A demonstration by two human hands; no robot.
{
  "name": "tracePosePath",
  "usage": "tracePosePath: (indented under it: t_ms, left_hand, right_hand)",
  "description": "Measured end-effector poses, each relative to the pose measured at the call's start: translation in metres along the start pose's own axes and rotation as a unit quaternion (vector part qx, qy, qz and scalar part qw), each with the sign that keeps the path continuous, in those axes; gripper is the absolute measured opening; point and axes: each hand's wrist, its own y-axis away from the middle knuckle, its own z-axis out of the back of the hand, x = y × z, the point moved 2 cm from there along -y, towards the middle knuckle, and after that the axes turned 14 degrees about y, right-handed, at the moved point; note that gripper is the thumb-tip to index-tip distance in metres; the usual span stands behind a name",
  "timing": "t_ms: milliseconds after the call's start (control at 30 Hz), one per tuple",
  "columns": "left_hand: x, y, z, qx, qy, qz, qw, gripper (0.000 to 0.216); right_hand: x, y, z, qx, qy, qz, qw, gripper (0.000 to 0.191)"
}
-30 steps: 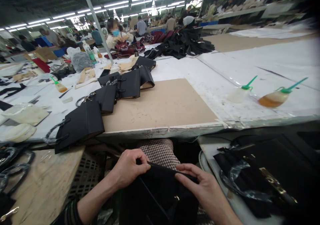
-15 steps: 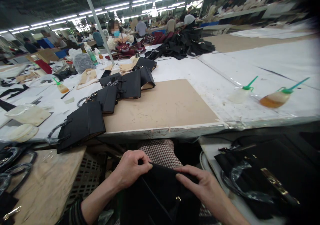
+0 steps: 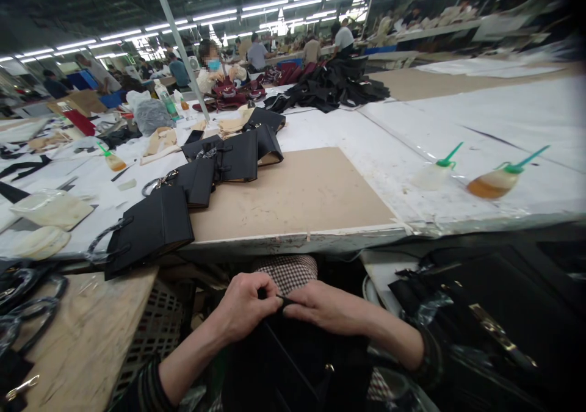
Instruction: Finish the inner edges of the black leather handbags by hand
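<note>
From my seat at the far end of the head camera, I have the black handbag point(image 3: 297, 354) in the lap, below the table's near edge, its top edge turned up towards me. My left hand point(image 3: 249, 305) pinches that edge between thumb and curled fingers. My right hand point(image 3: 325, 308) comes in just beside it, thumb on the near side and fingers laid over the far side, gripping the same edge. I judge the two grips sit so close to keep one short stretch of edge pressed flat, while the lap bears the weight.

On the brown board point(image 3: 297, 192) and along its left side, finished-looking black handbags point(image 3: 149, 229) lean in a row, probably to spare their faces. The handle point(image 3: 107, 241) of the nearest one is wrapped in clear plastic, presumably against scuffs. An amber squeeze bottle point(image 3: 492, 183) lies tipped on the right, perhaps so its spout stays raised.

Much escapes me. The fingers cover the pinched edge, the bag's lower part sinks into shadow and runs out of frame, and dark on dark I cannot separate its panels; only a small gold fitting point(image 3: 329, 368) stands out. The right hand's far fingertips are hidden.
</note>
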Motion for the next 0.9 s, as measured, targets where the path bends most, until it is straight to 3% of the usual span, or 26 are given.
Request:
tracePosePath:
  t_ms: [167, 267, 333, 400, 500, 633, 900]
  left_hand:
    - [0.004, -0.001, 0.006, -0.006, -0.001, 0.002, 1.000, 0.013]
    - [0.004, -0.003, 0.012, 0.007, -0.036, 0.020, 0.999, 0.014]
    - [0.004, -0.005, 0.019, 0.000, -0.056, 0.045, 0.997, 0.027]
    - [0.004, -0.006, 0.028, 0.000, -0.061, 0.078, 0.995, 0.038]
    - [0.005, -0.005, 0.036, 0.046, -0.038, 0.116, 0.991, 0.041]
    - [0.007, -0.003, 0.037, 0.117, -0.005, 0.140, 0.983, 0.023]
    - [0.004, -0.005, 0.033, 0.127, -0.016, 0.111, 0.986, 0.019]
  right_hand:
    - [0.002, -0.025, -0.002, 0.023, -0.045, 0.045, 0.998, 0.019]
    - [0.002, -0.019, 0.007, 0.003, -0.047, 0.040, 0.998, 0.016]
    - [0.001, -0.010, 0.013, 0.006, -0.041, 0.028, 0.999, 0.016]
    - [-0.003, -0.003, 0.018, 0.035, -0.042, 0.015, 0.998, 0.017]
    - [-0.008, 0.001, 0.019, 0.084, -0.053, 0.003, 0.995, 0.017]
    - [-0.015, -0.002, 0.016, 0.085, -0.060, -0.013, 0.994, 0.015]
    - [-0.026, 0.000, 0.011, 0.070, -0.162, -0.011, 0.984, 0.024]
